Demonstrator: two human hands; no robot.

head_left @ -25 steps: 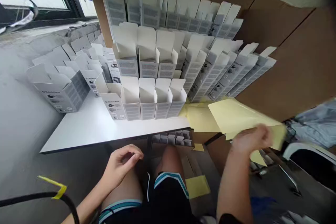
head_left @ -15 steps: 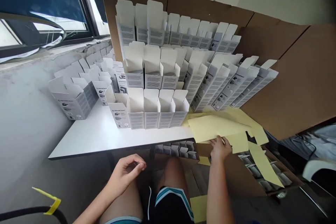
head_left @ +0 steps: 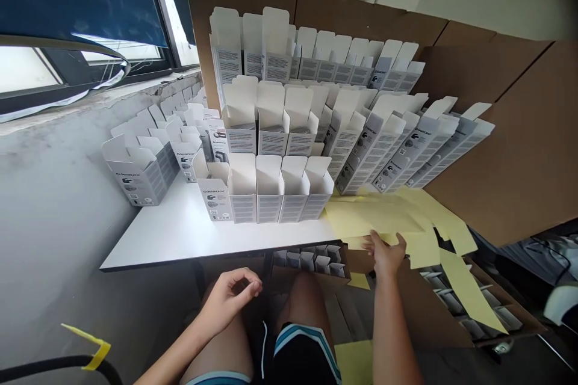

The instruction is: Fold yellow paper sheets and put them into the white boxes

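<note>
Presently, the yellow sheets [head_left: 374,215] lie overlapped at 4 o'clock from the view's centre, overhanging the near edge of the white tabletop [head_left: 167,243]. The right hand [head_left: 386,258] is at their near edge, thumb and fingers spread apart; whether any fingertip is beneath the top sheet cannot be told. The left hand [head_left: 230,299], at 7 o'clock, is loosely curled above the thigh with nothing visible in it; contact between thumb and index finger cannot be confirmed.

Handling: the sheets appear light, thin and flexible, likely to crease, and may slide over one another. Recommended hold: the near edge, thumb above, fingers below, separating one layer first. Caution: open white cartons [head_left: 270,201] stand close at the sheets' 10 o'clock side; they look light and easily tipped. A narrow yellow strip [head_left: 474,298] lies across the compartmented box [head_left: 424,313] at 4 o'clock.
</note>
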